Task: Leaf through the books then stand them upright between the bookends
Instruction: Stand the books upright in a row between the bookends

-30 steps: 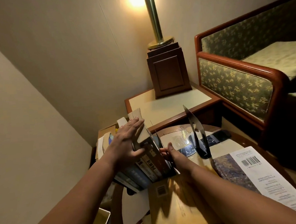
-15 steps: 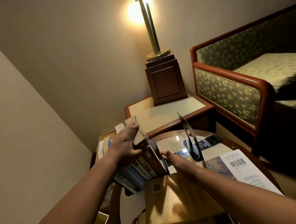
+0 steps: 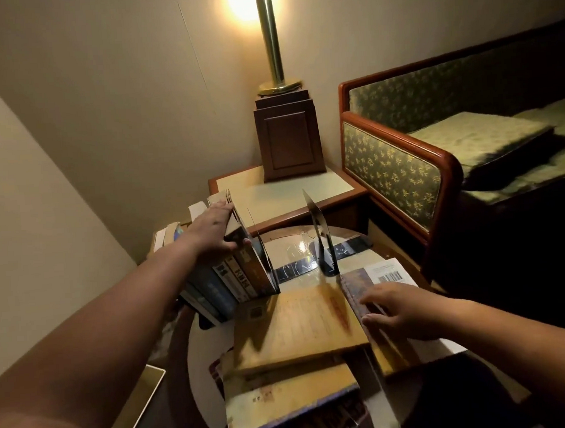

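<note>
Several books [image 3: 235,278] stand upright on the round glass-topped table [image 3: 296,249], leaning left. My left hand [image 3: 215,228] lies flat along the top of this row, thumb on the outermost book. A dark bookend [image 3: 266,263] stands against the row's right side. A second black bookend [image 3: 321,234] stands apart to the right. My right hand [image 3: 394,309] rests with spread fingers on a book with a barcode [image 3: 381,275] lying flat. A tan book [image 3: 297,327] lies flat between, on top of another yellow book [image 3: 284,397].
A side table [image 3: 283,194] behind holds a wooden lamp base [image 3: 287,138] with a brass pole. A green patterned sofa [image 3: 400,168] with a wood frame stands on the right. Boxes and books [image 3: 171,232] sit by the left wall. A pale bin [image 3: 143,401] is at lower left.
My right hand has left the base of the standing row and moved right onto the flat barcode book. My left hand stays on the row's top.
</note>
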